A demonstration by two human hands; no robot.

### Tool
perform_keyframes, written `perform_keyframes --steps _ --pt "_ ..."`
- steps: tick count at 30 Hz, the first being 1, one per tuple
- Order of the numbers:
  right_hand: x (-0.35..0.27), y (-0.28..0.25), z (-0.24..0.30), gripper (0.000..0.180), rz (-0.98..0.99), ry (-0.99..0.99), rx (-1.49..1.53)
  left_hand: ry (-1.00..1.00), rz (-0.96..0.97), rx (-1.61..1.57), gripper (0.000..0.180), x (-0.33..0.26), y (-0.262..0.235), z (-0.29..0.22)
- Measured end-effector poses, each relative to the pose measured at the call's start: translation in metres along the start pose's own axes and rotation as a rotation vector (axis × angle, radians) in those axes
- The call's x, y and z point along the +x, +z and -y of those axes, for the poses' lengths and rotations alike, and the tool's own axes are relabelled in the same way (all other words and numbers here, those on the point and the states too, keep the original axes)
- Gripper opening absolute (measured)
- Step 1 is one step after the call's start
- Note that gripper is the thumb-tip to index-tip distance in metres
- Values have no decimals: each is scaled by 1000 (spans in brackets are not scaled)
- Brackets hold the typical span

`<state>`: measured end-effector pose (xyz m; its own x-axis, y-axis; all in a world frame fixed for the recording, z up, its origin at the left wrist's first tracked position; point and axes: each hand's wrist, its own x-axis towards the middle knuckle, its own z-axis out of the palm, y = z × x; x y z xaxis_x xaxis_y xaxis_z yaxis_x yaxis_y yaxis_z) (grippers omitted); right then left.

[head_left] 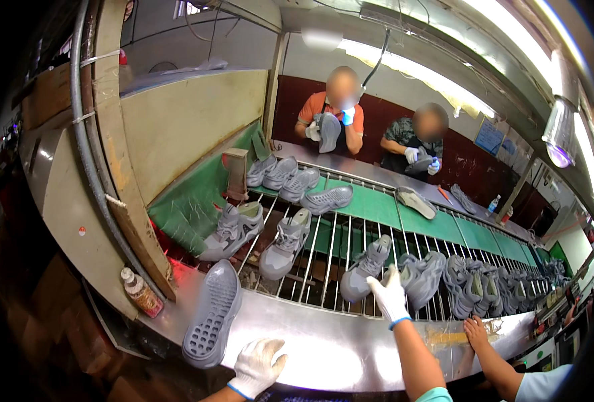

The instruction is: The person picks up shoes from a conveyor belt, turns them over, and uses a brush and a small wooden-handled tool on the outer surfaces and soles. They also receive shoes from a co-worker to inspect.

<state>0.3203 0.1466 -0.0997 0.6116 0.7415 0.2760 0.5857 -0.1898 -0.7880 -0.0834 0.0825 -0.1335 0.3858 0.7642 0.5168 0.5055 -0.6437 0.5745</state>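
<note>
My right hand [390, 297], in a white glove with a blue cuff, reaches over the slatted rack. Its fingers are stretched out beside a grey sneaker [364, 273]; whether they touch it I cannot tell. A second grey sneaker [425, 281] stands just to the right of that hand. Over the metal ledge [310, 335], my left hand [260, 365], gloved too, is empty with its thumb apart from its fingers. Left of it lies a grey shoe sole [213, 315] with rows of holes in its heel half.
More grey sneakers [287, 244] stand on the metal-bar rack [323, 258]. A co-worker's bare hand [478, 333] rests on the ledge at right. Across the rack, two gloved people hold shoes. A bottle [141, 293] stands beside the left post. A lamp [559, 134] hangs at upper right.
</note>
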Motion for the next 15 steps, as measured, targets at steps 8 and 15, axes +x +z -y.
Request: perform_keyframes --steps 8,15 --pt "43 99 -21 95 -104 319 245 23 119 240 49 -68 43 50" --pt "78 74 -34 105 -57 315 226 102 198 338 51 -58 47 54"
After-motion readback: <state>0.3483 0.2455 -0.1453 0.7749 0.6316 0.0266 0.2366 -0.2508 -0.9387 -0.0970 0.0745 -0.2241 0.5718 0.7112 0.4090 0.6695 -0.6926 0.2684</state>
